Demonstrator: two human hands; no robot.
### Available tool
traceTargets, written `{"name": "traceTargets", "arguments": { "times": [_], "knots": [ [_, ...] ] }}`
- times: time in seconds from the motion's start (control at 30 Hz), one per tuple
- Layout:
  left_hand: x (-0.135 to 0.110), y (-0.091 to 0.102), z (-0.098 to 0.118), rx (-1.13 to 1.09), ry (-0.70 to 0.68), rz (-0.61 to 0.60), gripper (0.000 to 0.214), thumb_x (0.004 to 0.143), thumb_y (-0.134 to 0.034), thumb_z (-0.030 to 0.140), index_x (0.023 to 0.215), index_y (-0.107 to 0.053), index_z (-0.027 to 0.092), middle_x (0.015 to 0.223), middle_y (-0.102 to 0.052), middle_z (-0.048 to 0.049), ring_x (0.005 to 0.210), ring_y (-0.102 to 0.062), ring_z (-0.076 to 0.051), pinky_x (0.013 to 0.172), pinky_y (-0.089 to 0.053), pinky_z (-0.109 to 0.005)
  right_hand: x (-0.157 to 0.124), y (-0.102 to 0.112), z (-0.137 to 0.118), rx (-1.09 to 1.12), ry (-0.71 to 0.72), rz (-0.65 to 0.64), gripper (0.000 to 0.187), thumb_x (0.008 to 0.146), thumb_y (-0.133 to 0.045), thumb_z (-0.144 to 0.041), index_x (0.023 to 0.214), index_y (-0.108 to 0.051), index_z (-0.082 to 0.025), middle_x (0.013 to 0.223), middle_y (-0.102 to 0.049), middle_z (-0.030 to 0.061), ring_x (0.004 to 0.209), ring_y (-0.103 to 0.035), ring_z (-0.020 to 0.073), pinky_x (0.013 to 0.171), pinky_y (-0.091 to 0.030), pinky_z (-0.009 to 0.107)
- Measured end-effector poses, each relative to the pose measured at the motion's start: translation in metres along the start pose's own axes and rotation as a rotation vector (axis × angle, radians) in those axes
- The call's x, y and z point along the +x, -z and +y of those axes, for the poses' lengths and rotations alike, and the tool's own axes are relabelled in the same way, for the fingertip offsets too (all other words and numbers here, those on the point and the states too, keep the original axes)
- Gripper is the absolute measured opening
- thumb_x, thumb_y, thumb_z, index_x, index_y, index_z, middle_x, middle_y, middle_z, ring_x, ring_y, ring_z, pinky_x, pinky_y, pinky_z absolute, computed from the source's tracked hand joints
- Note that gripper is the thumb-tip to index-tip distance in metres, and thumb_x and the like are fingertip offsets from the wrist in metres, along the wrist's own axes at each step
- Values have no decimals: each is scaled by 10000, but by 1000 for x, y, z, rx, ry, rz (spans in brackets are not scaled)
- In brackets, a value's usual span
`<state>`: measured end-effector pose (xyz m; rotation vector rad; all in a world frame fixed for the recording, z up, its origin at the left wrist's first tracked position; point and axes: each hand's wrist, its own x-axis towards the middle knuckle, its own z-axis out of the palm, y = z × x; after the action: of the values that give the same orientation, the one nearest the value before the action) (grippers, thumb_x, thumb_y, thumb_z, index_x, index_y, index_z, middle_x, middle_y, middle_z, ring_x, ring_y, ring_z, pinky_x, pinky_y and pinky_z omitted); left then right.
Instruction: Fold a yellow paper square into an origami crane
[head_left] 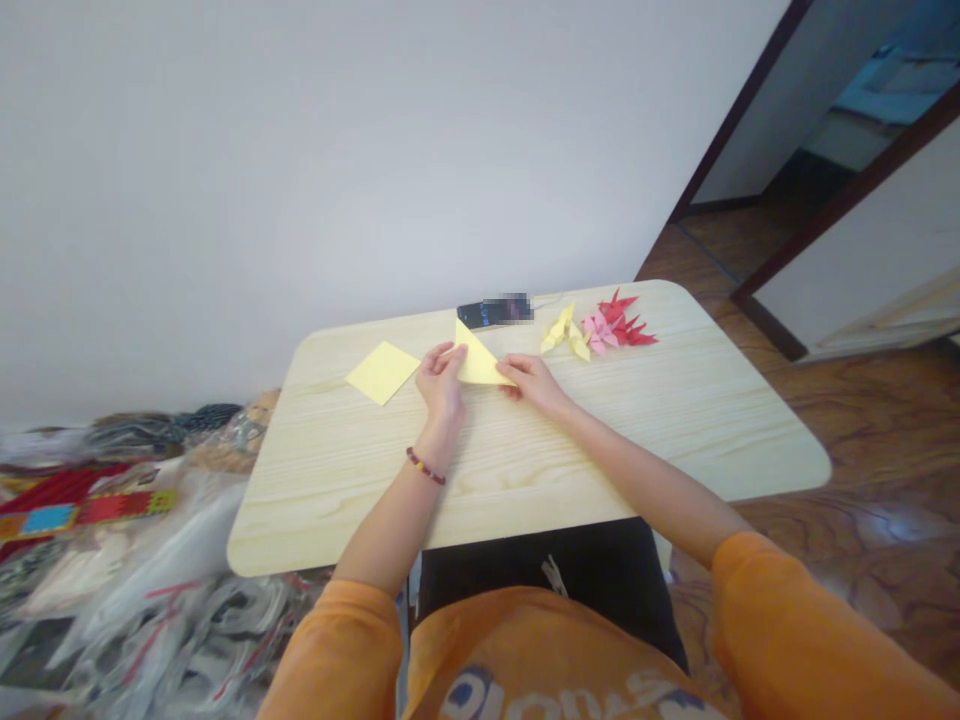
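Toward the far middle of the pale wooden table, a folded yellow triangle of paper stands tilted up between my two hands, its point aimed away from me and its long lower edge close to the tabletop. My left hand, with a beaded bracelet at the wrist, pinches the triangle's left edge between thumb and fingers. My right hand is curled around its lower right corner, fingertips closed on the paper. Just left of my left hand a flat yellow square sheet lies turned like a diamond, apart from the triangle. Beyond the triangle, near the table's back edge by the wall, lies a dark phone. To the right of it sit small folded paper figures: yellow, pink and red, touching in a row. Bare wood stretches wide on my near side and to the right, out to the rounded corners.
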<state>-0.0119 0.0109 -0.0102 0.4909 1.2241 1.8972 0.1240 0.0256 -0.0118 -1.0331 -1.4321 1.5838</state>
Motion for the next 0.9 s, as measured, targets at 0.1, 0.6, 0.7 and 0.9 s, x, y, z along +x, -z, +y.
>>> {"name": "traceTargets", "arguments": {
  "times": [0.1,0.6,0.7,0.9],
  "knots": [
    [6,3,0,-63,5,65,397,486,-810,216,822,-611,146,664,-659,1,619,-610,-107,650,-464,-235,1,1,1,-55,11,-1,348,714,-601,-488,604,-514,-170,492,-508,-39,402,-417,52,369,-292,178],
    [10,5,-3,-77,85,166,300,615,-760,146,868,-601,175,705,-639,10,691,-625,-119,735,-491,-276,2,7,-3,-135,106,48,499,720,-585,-589,487,-389,-193,428,-356,-60,427,-312,60,442,-233,229],
    [13,8,-1,-74,64,188,298,627,-762,175,868,-587,186,754,-646,12,731,-628,-107,758,-485,-259,2,13,-5,-56,76,132,497,717,-585,-597,497,-377,-203,425,-349,-60,408,-293,61,422,-225,228],
    [3,3,-5,-42,34,62,414,566,-804,267,919,-606,183,755,-660,2,739,-632,-120,736,-475,-255,5,14,-5,2,168,163,339,690,-642,-523,701,-530,-203,637,-562,-26,572,-491,96,500,-378,205]
  ]
}}
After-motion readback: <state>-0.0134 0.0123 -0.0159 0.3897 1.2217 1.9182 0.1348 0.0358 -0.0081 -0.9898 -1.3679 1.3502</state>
